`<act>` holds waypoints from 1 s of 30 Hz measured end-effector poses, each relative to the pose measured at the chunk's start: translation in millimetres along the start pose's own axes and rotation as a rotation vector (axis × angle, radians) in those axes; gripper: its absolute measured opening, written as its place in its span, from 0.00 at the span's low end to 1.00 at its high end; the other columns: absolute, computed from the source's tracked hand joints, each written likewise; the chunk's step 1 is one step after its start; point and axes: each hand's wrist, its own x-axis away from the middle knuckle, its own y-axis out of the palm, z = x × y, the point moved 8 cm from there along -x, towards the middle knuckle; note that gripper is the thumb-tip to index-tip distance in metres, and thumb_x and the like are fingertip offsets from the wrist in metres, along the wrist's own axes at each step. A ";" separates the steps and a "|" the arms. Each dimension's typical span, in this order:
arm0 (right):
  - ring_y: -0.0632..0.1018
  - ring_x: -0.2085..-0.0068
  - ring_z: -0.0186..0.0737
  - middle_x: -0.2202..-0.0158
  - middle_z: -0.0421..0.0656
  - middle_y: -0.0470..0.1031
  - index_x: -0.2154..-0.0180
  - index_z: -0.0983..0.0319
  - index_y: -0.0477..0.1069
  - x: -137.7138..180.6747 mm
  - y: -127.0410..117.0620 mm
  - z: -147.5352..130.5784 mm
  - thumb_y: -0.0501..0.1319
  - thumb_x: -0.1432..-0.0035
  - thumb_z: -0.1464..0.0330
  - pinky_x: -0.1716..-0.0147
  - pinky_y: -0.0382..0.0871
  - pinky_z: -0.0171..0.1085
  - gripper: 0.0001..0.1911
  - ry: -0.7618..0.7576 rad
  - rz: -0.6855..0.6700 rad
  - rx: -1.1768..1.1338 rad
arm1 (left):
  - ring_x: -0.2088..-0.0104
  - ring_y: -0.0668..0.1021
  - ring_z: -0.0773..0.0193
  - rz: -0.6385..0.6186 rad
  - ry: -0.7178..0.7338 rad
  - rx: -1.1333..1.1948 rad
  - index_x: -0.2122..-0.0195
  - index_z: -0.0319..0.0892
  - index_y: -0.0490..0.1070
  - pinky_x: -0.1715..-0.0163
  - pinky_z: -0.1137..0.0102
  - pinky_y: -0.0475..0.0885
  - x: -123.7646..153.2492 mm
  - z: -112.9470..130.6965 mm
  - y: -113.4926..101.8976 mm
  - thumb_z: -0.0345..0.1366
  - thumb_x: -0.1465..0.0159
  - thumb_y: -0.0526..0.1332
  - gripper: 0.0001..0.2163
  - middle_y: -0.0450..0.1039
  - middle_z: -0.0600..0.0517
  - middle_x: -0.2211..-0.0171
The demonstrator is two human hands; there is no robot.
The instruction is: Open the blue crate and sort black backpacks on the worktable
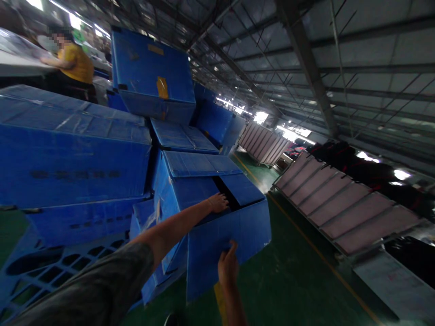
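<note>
Nearest, the right hand point(228, 267) presses flat on the near side wall of a blue box point(217, 217), fingers released. Just beyond, the left hand point(218, 202) hooks its fingers into the dark gap between the box's top flaps. The box stands tilted on the green floor point(292, 280), beside stacked blue boxes point(74, 154) on the left; farther left, a person in yellow point(73, 63).
</note>
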 end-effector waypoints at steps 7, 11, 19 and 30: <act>0.82 0.67 0.58 0.69 0.54 0.80 0.46 0.66 0.63 -6.9 -5.2 -2.7 0.41 0.35 0.71 0.70 0.66 0.44 0.20 0.065 -0.073 0.119 | 0.63 0.79 0.61 0.098 -0.154 0.003 0.66 0.35 0.74 0.57 0.62 0.75 -32.5 5.0 -56.3 0.42 0.29 0.58 0.15 0.76 0.47 0.67; 0.81 0.70 0.56 0.71 0.52 0.79 0.49 0.66 0.65 -7.9 -6.2 3.9 0.40 0.34 0.70 0.73 0.65 0.43 0.20 0.068 -0.065 0.149 | 0.72 0.75 0.64 0.330 -0.177 0.065 0.78 0.37 0.70 0.68 0.68 0.68 -28.5 0.2 -140.2 0.41 0.27 0.49 0.23 0.72 0.47 0.75; 0.80 0.63 0.46 0.62 0.48 0.79 0.55 0.61 0.71 -54.2 -75.8 -16.6 0.46 0.30 0.59 0.64 0.70 0.39 0.18 -0.340 0.272 -0.020 | 0.81 0.60 0.70 0.813 -0.059 0.298 0.83 0.43 0.54 0.77 0.69 0.58 141.3 -22.4 -283.8 0.48 0.27 0.43 0.27 0.57 0.54 0.83; 0.63 0.36 0.61 0.36 0.67 0.58 0.35 0.73 0.56 -221.4 -24.2 -154.3 0.58 0.37 0.75 0.40 0.58 0.55 0.30 -0.564 -0.094 0.650 | 0.65 0.73 0.71 0.792 -0.382 0.409 0.76 0.31 0.71 0.60 0.73 0.67 323.4 -61.3 -265.2 0.41 0.32 0.52 0.21 0.73 0.61 0.72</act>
